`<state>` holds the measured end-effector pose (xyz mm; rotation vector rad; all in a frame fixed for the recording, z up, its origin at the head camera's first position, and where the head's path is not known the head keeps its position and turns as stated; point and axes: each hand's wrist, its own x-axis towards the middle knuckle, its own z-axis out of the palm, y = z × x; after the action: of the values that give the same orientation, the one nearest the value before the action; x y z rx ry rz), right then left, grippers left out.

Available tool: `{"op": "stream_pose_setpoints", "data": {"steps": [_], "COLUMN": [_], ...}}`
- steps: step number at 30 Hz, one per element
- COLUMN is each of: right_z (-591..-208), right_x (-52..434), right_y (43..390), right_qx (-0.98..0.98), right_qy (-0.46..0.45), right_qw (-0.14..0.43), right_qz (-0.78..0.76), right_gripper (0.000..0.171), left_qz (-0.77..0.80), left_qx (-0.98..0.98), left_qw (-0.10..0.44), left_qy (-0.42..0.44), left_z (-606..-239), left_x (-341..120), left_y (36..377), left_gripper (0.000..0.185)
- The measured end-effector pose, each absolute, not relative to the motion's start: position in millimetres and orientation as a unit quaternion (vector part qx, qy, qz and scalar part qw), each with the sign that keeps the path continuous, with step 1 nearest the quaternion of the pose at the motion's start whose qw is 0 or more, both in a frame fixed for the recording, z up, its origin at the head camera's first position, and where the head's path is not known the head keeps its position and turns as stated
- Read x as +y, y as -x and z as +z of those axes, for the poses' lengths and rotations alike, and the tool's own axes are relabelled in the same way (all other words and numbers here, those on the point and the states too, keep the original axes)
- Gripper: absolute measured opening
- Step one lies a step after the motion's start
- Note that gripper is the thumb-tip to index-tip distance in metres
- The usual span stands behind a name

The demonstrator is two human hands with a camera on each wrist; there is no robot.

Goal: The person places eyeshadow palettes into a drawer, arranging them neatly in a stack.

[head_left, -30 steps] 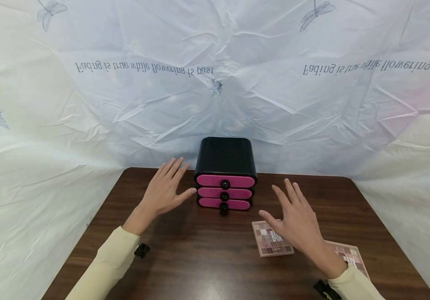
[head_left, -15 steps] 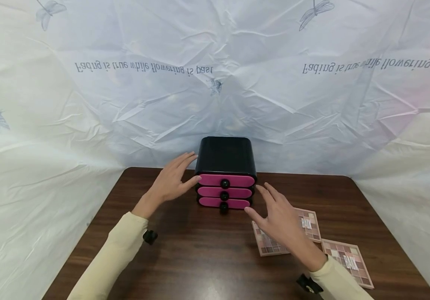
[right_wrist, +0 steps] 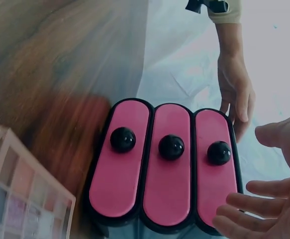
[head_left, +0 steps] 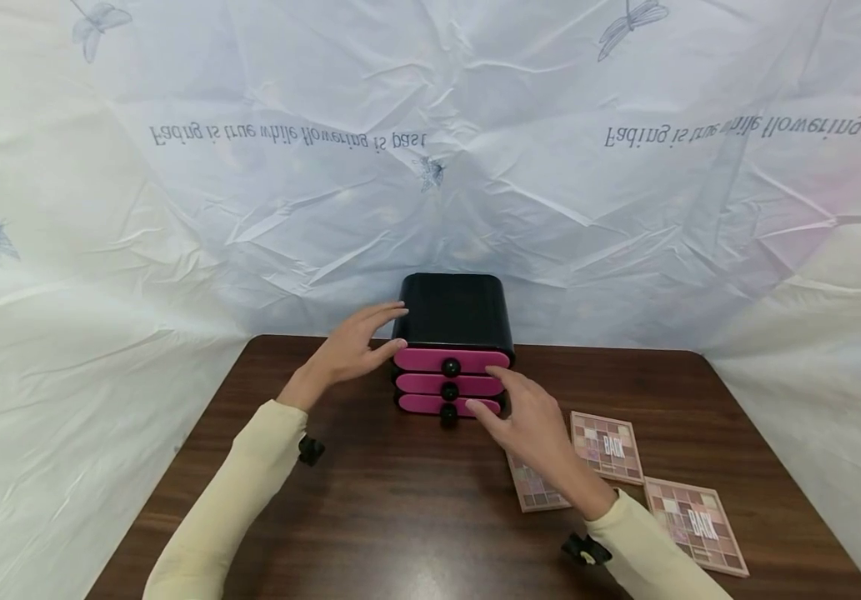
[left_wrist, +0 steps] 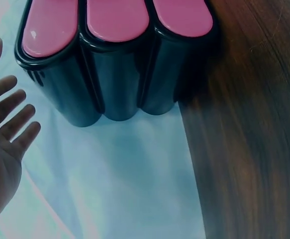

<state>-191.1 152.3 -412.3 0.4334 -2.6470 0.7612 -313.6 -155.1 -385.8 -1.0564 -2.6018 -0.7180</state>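
A small black drawer box (head_left: 453, 312) with three pink drawer fronts (head_left: 451, 385) and black knobs (right_wrist: 171, 147) stands at the back of the brown table (head_left: 370, 517). All three drawers look pushed in. My left hand (head_left: 394, 327) reaches to the box's upper left edge with straight fingers; in the left wrist view its palm (left_wrist: 3, 149) is open with a small gap to the box (left_wrist: 115, 84). My right hand (head_left: 486, 392) hovers at the right ends of the drawer fronts, fingers spread and holding nothing. Its fingertips (right_wrist: 244, 206) lie beside the top drawer.
Three eyeshadow palettes lie flat at the front right: one (head_left: 533, 492) partly under my right wrist, one (head_left: 606, 446) beside it, one (head_left: 696, 525) nearer the edge. A crinkled white printed sheet (head_left: 430, 167) walls in the table on three sides.
Both hands have moved inward to the drawer box. The left went from open table to the box's left edge; the right left the palettes, uncovering two, and reached the drawer fronts.
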Motion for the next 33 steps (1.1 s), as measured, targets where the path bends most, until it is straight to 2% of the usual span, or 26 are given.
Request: {"op": "stream_pose_setpoints", "data": {"steps": [5, 12, 33], "right_z": [-416, -423, -433], "right_x": [142, 133, 117], "right_y": [199, 208, 236], "right_qx": [-0.922, -0.915, -0.885], "right_qy": [-0.16, -0.147, -0.13], "right_qw": [0.199, 0.198, 0.197], "right_qz": [0.292, 0.318, 0.401], "right_gripper": [0.056, 0.052, 0.043], "left_qz": [-0.271, -0.29, -0.318], "left_qx": [-0.884, -0.878, -0.867], "left_qw": [0.117, 0.117, 0.128], "left_qy": [0.362, 0.362, 0.362], "left_z": [-393, -397, -403], "left_x": [-155, -154, -154], "left_y": [321, 326, 329], "left_gripper": [0.057, 0.051, 0.049]}}
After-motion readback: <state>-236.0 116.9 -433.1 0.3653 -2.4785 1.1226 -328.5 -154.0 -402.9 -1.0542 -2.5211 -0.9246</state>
